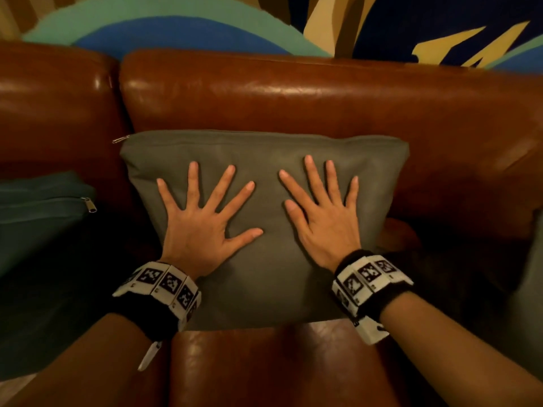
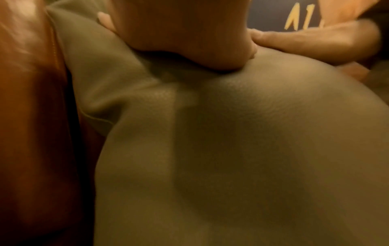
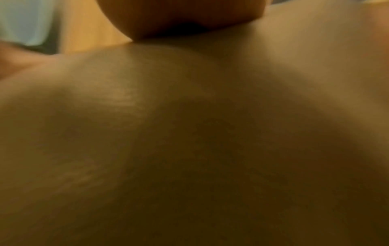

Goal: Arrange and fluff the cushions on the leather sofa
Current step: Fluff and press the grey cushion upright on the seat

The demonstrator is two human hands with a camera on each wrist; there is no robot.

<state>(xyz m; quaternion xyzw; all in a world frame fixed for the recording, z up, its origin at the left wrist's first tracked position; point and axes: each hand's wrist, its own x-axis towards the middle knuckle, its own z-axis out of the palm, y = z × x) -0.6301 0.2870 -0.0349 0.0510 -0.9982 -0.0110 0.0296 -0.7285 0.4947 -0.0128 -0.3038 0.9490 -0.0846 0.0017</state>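
Note:
A grey-green cushion stands propped against the backrest of the brown leather sofa, zipper edge on top. My left hand lies flat on its left half, fingers spread and straight. My right hand presses flat on its right half, fingers likewise spread. In the left wrist view the heel of my left hand sinks into the cushion, with the right hand beside it. The right wrist view is blurred: only the cushion and the heel of my right hand show.
A teal cushion with a zipper pull lies on the seat at the left. The leather seat stretches in front of the grey-green cushion. A painted wall in blue, green and yellow rises behind the sofa.

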